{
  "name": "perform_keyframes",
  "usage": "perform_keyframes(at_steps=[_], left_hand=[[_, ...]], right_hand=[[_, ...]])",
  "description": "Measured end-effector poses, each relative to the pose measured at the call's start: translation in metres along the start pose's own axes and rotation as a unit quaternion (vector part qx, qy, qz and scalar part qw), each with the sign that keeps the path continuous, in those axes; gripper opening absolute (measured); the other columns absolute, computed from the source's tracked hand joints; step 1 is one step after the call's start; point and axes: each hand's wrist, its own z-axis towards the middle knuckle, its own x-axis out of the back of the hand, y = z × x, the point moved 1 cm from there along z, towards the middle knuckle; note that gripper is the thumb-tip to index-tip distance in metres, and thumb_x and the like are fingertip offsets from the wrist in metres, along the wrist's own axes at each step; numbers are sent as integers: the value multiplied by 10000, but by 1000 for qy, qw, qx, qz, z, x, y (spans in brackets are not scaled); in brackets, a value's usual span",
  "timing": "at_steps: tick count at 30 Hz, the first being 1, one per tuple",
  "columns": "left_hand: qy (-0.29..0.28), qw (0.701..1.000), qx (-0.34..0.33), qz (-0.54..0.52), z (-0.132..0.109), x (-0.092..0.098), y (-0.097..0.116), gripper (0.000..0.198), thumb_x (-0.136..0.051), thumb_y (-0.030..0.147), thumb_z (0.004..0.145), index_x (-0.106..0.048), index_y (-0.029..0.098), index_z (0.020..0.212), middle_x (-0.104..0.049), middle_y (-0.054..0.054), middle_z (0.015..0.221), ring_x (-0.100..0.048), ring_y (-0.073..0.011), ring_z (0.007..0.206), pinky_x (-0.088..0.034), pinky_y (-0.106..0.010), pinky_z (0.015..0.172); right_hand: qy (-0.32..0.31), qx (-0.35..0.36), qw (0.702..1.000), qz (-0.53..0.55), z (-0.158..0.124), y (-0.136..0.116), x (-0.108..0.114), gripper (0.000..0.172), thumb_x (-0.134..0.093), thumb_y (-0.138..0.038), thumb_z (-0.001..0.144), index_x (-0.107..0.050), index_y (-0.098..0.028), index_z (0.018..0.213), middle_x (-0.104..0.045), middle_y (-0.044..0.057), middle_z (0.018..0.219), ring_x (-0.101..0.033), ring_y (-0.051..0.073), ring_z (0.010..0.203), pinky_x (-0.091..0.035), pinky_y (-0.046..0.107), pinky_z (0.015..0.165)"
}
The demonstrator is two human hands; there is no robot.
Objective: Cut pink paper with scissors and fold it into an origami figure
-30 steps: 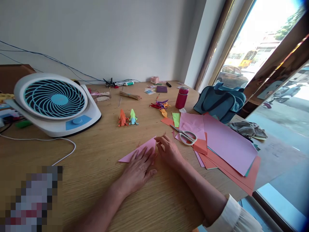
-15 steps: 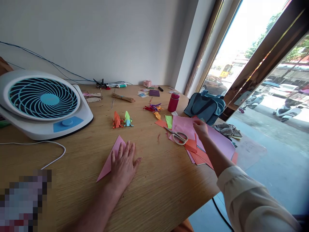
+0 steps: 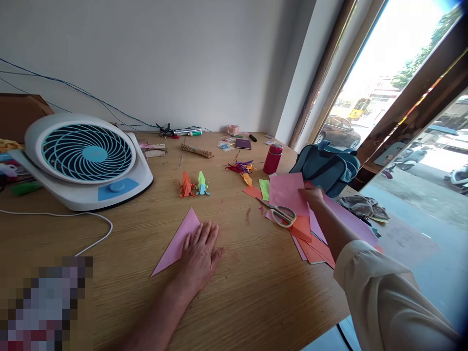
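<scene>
My left hand (image 3: 199,256) lies flat with fingers spread on a pink folded paper triangle (image 3: 176,242) on the wooden table (image 3: 248,292). My right hand (image 3: 311,196) reaches to the right and pinches the edge of a pink paper sheet (image 3: 287,192), lifting it from a stack of coloured sheets (image 3: 321,239). White-handled scissors (image 3: 281,213) lie on that stack just left of my right hand.
A white and teal fan (image 3: 86,158) stands at the left, its cord (image 3: 98,234) trailing forward. Orange and green paper figures (image 3: 193,184), a heap of folded figures (image 3: 241,168), a red bottle (image 3: 273,159) and a blue bag (image 3: 325,168) lie farther back.
My right hand left the pink triangle, reached to the paper stack and took hold of a pink sheet. My left hand slid the triangle leftward and stays flat on it.
</scene>
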Motion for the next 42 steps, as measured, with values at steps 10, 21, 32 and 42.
perform_keyframes(at_steps=[10, 21, 32, 42], left_hand=[[30, 999, 36, 8, -1, -2, -2, 631, -381, 490, 981, -344, 150, 1511, -370, -213, 1538, -359, -350, 1419, -318, -546, 1107], [158, 959, 95, -214, 6, 1, -23, 692, -296, 547, 979, -270, 117, 1520, -336, -251, 1541, -284, -359, 1453, -265, -574, 1132], [27, 775, 73, -627, 4, 31, -24, 627, -381, 619, 939, -483, 193, 1386, -700, -63, 915, -652, -226, 848, -499, -350, 801], [53, 863, 55, -499, 10, 19, -25, 282, -572, 347, 858, -665, 165, 1052, -699, -60, 1027, -633, -178, 924, -485, -282, 829]], right_hand=[[194, 151, 967, 66, -4, -66, 49, 182, -508, -308, 920, -625, -168, 912, -581, 12, 753, -537, 197, 759, -424, 350, 762], [-331, 232, 885, 231, -122, -133, 21, 349, -653, -548, 808, -611, -203, 853, -602, 5, 762, -538, 138, 619, -434, 254, 553], [-519, 210, 810, 175, -171, -103, -28, 375, -684, -545, 776, -617, -177, 798, -557, -15, 719, -484, 118, 627, -370, 235, 538], [-467, 219, 840, 170, -170, -64, -47, 423, -640, -384, 817, -557, -210, 1193, -435, -81, 597, -396, 107, 540, -265, 238, 496]])
